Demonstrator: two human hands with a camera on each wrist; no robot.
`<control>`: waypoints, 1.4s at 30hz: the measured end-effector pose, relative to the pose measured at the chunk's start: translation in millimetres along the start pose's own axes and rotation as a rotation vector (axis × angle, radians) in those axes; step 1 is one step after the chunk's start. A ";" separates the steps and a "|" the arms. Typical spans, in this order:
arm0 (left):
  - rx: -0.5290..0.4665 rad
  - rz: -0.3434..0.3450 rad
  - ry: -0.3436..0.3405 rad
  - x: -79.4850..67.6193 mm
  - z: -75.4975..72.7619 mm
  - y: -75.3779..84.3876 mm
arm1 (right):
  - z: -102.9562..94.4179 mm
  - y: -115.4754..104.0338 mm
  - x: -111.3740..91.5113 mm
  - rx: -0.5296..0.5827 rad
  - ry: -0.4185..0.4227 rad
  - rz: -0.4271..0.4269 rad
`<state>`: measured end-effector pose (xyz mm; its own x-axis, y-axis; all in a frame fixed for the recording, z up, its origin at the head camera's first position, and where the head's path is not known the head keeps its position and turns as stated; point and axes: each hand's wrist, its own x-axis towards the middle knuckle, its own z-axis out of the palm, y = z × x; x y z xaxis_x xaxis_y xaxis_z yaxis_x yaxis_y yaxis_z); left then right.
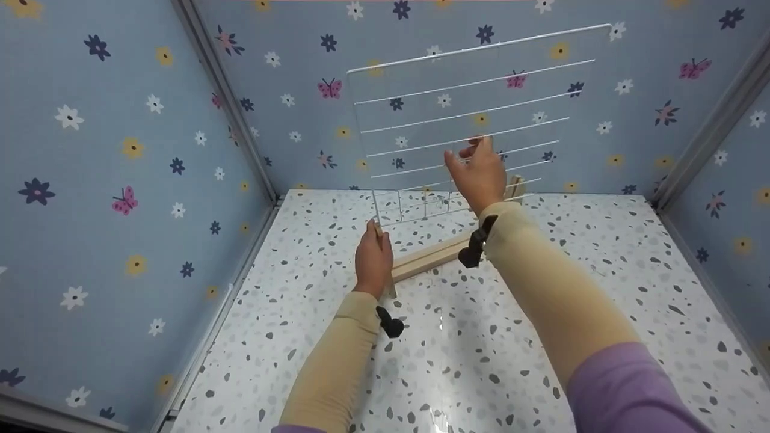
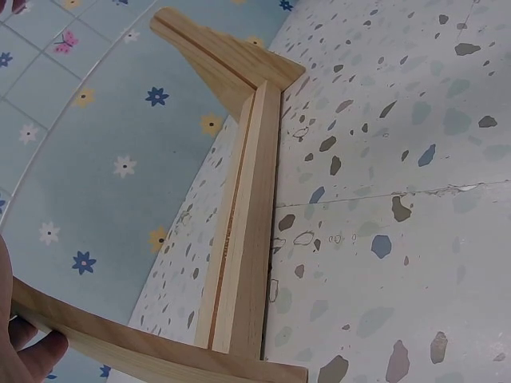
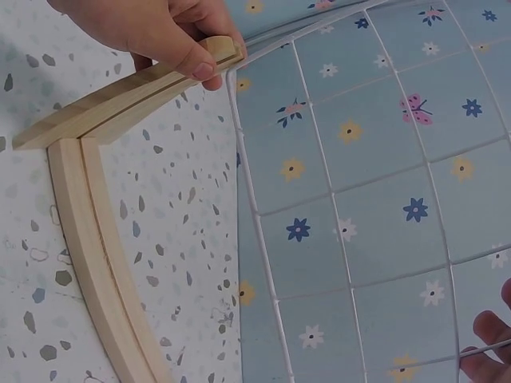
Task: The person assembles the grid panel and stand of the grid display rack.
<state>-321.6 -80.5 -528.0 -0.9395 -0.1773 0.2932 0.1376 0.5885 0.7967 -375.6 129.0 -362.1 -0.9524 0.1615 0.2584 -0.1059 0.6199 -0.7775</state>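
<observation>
A white wire grid panel (image 1: 481, 49) stands tilted in the air, its wires crossing in squares. My right hand (image 1: 481, 174) holds it with curled fingers around the wires; those fingers (image 3: 487, 347) show at the lower right of the right wrist view. Below is a light wooden stand (image 1: 430, 257) with a grooved crossbar (image 2: 247, 231) and a grooved end piece on each side. My left hand (image 1: 372, 258) grips the near left end piece (image 3: 152, 92) between thumb and fingers. The panel's lower corner is close to that piece's tip; whether it sits in the groove is hidden.
The stand is on a white speckled tabletop (image 1: 301, 373). Blue flower-patterned walls (image 1: 120, 252) rise at the left, back and right, with grey metal strips along the corners. Both wrists wear black mounts over beige sleeves.
</observation>
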 end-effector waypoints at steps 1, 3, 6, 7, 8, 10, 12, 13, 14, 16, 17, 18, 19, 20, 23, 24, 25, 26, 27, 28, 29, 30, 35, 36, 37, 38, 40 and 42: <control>-0.005 0.002 0.000 -0.1 -0.3 -0.1 | 0.3 0.1 0.3 -0.001 0.003 -0.007; -0.007 -0.002 -0.002 -0.1 -0.3 -0.2 | 0.5 -0.3 0.6 -0.007 0.002 -0.006; -0.001 -0.011 -0.003 -0.1 -0.1 -0.3 | -0.3 -2.0 1.3 -0.014 -0.006 0.002; 0.002 -0.015 -0.001 0.0 0.2 -0.3 | -0.7 -2.7 1.7 -0.015 -0.008 0.004; 0.007 -0.018 0.001 0.3 0.3 -0.3 | -1.0 -3.2 2.4 -0.016 -0.009 0.005; 0.013 -0.020 0.010 0.9 0.5 -0.2 | -2.0 -4.6 3.7 -0.016 -0.008 0.004; 0.018 -0.022 0.017 1.8 0.8 0.0 | -2.9 -5.7 4.8 -0.012 -0.007 0.006; 0.017 -0.024 0.017 2.2 0.9 0.1 | -3.3 -6.1 5.1 -0.011 -0.007 0.010; 0.017 -0.025 0.018 2.5 1.0 0.3 | -3.8 -6.6 5.2 -0.011 -0.007 0.015; 0.018 -0.028 0.016 2.8 1.2 0.3 | -4.4 -7.1 5.2 -0.002 -0.011 0.024; 0.016 -0.027 0.017 3.0 1.4 0.2 | -4.4 -7.3 5.4 0.002 -0.013 0.027; 0.012 -0.027 0.016 2.9 1.4 0.1 | -4.3 -7.4 5.5 0.005 -0.016 0.031; 0.013 -0.027 0.016 2.8 1.4 0.0 | -4.0 -7.6 5.5 0.009 -0.019 0.034; 0.016 -0.026 0.017 2.8 1.5 -0.3 | -3.6 -7.7 5.5 0.013 -0.020 0.032; 0.021 -0.027 0.015 2.3 1.4 -0.4 | -2.7 -8.1 5.5 0.021 -0.026 0.026; 0.021 -0.028 0.013 2.1 1.3 -0.3 | -2.4 -8.1 5.2 0.021 -0.029 0.024; 0.019 -0.026 0.010 2.0 1.1 -0.2 | -2.1 -8.1 5.2 0.022 -0.029 0.016; 0.015 -0.024 0.010 2.1 0.9 -0.2 | -2.0 -8.1 5.3 0.023 -0.029 0.012; 0.009 -0.021 0.009 2.2 0.8 -0.4 | -1.8 -7.9 5.5 0.026 -0.031 0.011; 0.005 -0.014 0.009 2.7 0.5 0.1 | -2.1 -8.1 5.8 0.026 -0.032 0.011; 0.000 -0.008 0.007 3.3 0.2 0.7 | -2.4 -8.4 6.1 0.029 -0.032 0.012; -0.006 -0.001 0.006 4.1 0.0 1.1 | -2.7 -8.6 6.6 0.029 -0.031 0.014; -0.011 0.002 -0.004 7.0 -1.2 2.6 | -3.2 -8.9 8.8 0.034 -0.027 0.022; -0.011 -0.003 -0.007 6.9 -1.3 2.5 | -2.7 -8.7 9.1 0.032 -0.028 0.022; -0.011 -0.008 -0.009 6.5 -1.4 2.1 | -1.9 -8.4 9.0 0.034 -0.032 0.021; -0.010 -0.010 -0.011 6.0 -1.5 1.6 | -0.9 -8.2 9.0 0.033 -0.035 0.019; -0.009 -0.011 -0.010 4.9 -1.3 0.2 | 1.4 -8.2 9.2 0.031 -0.041 0.010; -0.007 -0.011 -0.002 4.1 -1.2 -1.1 | 3.4 -8.7 9.4 0.029 -0.050 0.004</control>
<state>-325.2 -82.8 -527.1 -0.9415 -0.1824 0.2835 0.1295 0.5807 0.8038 -384.6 122.5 -354.9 -0.9658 0.1250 0.2273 -0.1099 0.5965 -0.7950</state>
